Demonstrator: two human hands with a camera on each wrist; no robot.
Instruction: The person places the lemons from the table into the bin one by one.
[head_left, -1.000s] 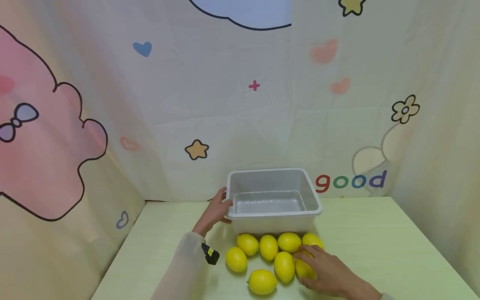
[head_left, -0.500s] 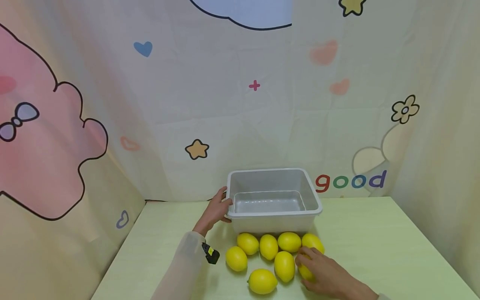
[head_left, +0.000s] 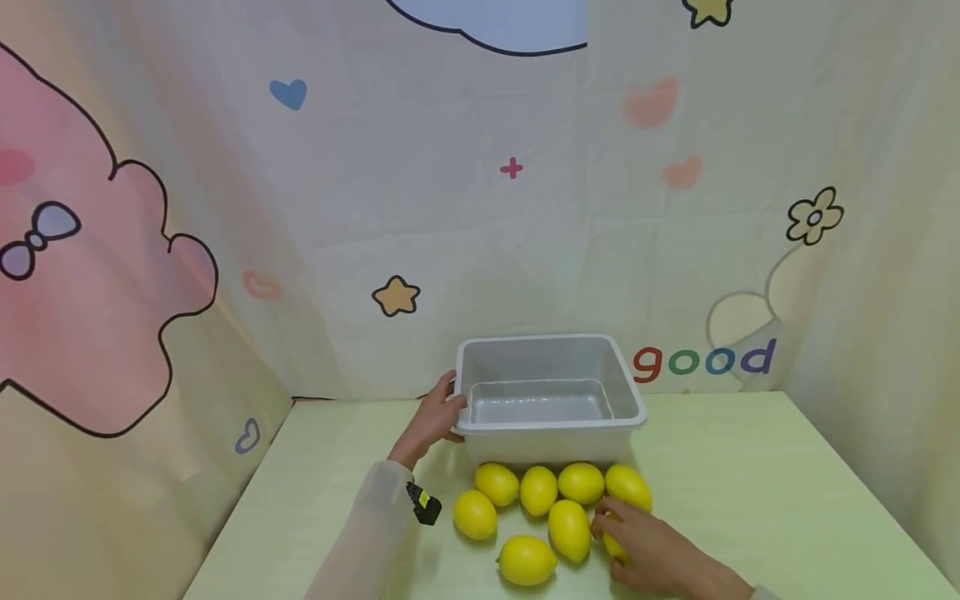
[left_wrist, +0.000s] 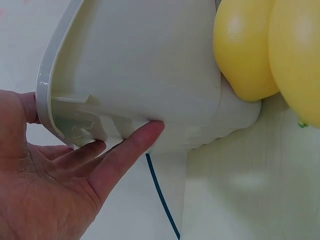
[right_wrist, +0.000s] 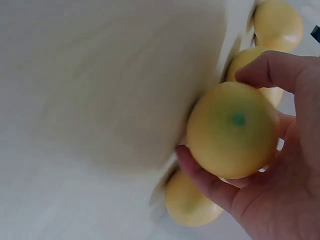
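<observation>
A light grey plastic bin (head_left: 551, 446) stands at the back of the table. My left hand (head_left: 431, 421) holds its left end, thumb over the rim and fingers against the outer wall, as the left wrist view shows. In front of the bin lie several yellow lemons (head_left: 569, 531). My right hand (head_left: 660, 550) grips the rightmost lemon of the near group (right_wrist: 232, 132), thumb on one side and fingers curled round the other. In the head view the hand covers most of that lemon. Another lemon (head_left: 628, 487) lies just beyond the right fingertips.
The pale green table (head_left: 750, 483) meets a printed cloth backdrop (head_left: 525, 250) right behind the bin. One lemon (head_left: 527, 560) lies nearest the person, apart from the others. A dark cord (left_wrist: 162, 195) shows below the bin in the left wrist view.
My right hand has shifted slightly right with the lemon, widening the gap to the lemon on its left. The left hand stays on the bin. The head view has tilted a little.
</observation>
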